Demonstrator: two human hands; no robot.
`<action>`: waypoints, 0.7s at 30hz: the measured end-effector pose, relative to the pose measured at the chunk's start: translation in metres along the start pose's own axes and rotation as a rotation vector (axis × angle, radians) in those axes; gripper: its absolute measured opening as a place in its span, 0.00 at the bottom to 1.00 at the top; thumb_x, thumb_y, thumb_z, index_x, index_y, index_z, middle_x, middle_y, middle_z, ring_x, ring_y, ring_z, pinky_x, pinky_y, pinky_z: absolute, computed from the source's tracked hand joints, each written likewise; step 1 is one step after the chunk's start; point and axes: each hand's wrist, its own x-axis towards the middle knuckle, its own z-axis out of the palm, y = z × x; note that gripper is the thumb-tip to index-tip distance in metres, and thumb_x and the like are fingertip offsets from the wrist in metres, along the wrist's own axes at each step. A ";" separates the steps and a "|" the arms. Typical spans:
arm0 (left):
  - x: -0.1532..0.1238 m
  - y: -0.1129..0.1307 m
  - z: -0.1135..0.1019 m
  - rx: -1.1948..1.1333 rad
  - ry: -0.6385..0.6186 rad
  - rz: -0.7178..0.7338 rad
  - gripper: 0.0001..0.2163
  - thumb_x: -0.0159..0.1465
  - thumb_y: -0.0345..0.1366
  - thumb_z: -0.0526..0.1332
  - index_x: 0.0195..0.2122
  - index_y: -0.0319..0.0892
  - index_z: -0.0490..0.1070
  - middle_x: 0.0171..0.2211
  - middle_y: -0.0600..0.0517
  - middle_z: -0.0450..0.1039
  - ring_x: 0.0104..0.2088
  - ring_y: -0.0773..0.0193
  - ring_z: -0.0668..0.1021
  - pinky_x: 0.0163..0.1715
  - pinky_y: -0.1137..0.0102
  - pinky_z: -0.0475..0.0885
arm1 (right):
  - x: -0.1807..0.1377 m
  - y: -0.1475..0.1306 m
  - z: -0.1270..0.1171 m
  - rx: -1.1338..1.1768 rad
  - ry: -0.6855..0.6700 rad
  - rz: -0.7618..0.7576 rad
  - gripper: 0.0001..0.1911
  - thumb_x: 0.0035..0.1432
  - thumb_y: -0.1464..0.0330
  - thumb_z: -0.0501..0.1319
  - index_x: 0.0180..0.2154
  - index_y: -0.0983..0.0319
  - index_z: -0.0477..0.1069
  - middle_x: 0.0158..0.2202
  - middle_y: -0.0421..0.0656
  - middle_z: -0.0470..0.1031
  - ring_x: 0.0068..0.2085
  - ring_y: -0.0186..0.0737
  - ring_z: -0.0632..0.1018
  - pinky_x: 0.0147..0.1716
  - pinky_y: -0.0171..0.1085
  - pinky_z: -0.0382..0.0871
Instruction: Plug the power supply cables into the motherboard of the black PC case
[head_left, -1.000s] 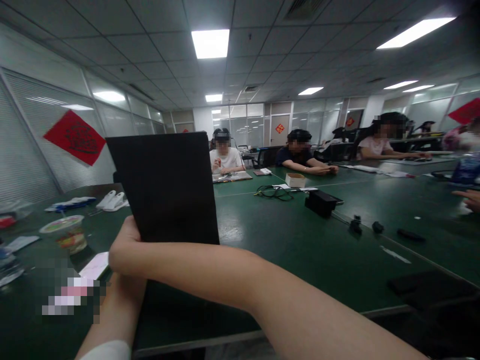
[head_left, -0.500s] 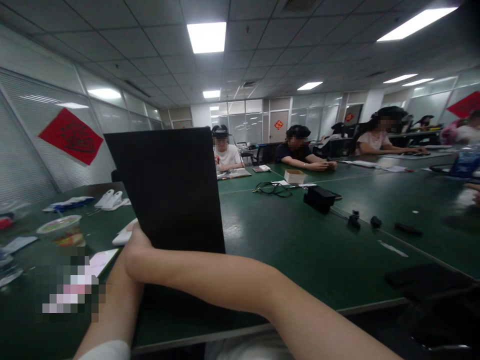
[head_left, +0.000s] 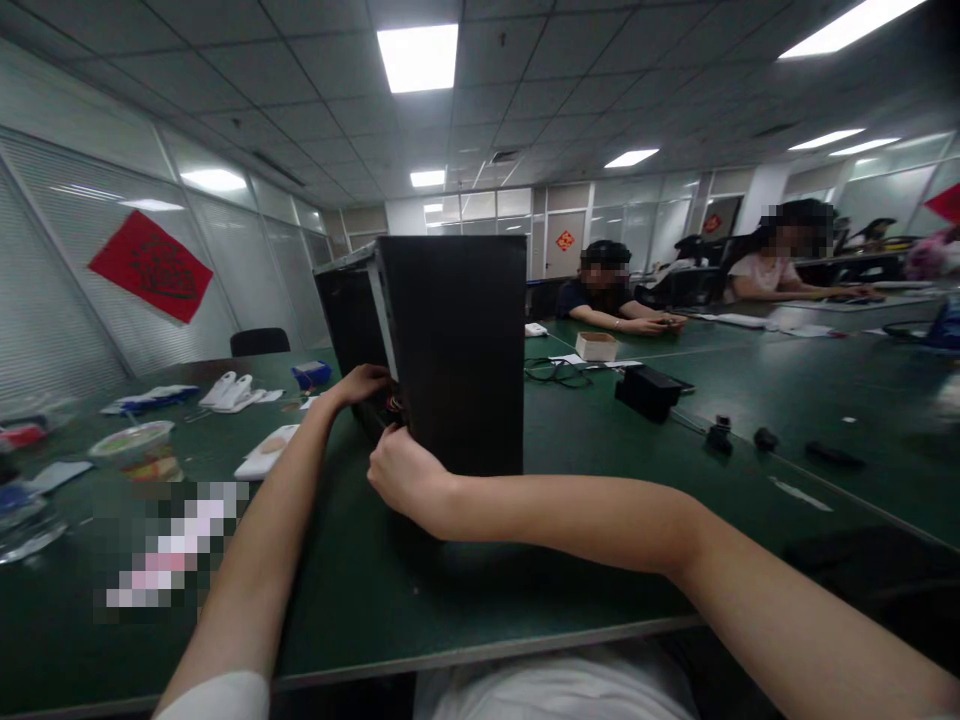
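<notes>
A black computer case [head_left: 457,350] stands upright on the green table, its narrow opening with some wires facing left. My right hand [head_left: 405,470] is closed on the lower part of the case's near edge, fingers curled in at the opening. Just beyond it, my left hand [head_left: 361,384] reaches to the open side, its fingers bent against the case. The fingertips of both hands are partly hidden by the frame of the case.
On the green table [head_left: 600,560] at left are a plastic cup [head_left: 139,450], a white flat object [head_left: 266,452] and papers. To the right lie a black box [head_left: 646,392], cables [head_left: 559,372] and a small open carton [head_left: 596,346]. Other people sit across the table.
The case has turned and shifted right, so its open side now shows at left. My right hand has moved right and come into view at the case's edge; my left hand now shows beyond it.
</notes>
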 end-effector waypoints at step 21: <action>-0.015 0.090 -0.003 0.445 -0.526 0.020 0.39 0.64 0.65 0.51 0.57 0.34 0.76 0.56 0.38 0.77 0.52 0.49 0.79 0.51 0.66 0.71 | -0.155 0.126 0.095 0.117 0.026 0.283 0.24 0.72 0.62 0.48 0.33 0.65 0.79 0.27 0.51 0.81 0.26 0.40 0.76 0.30 0.39 0.50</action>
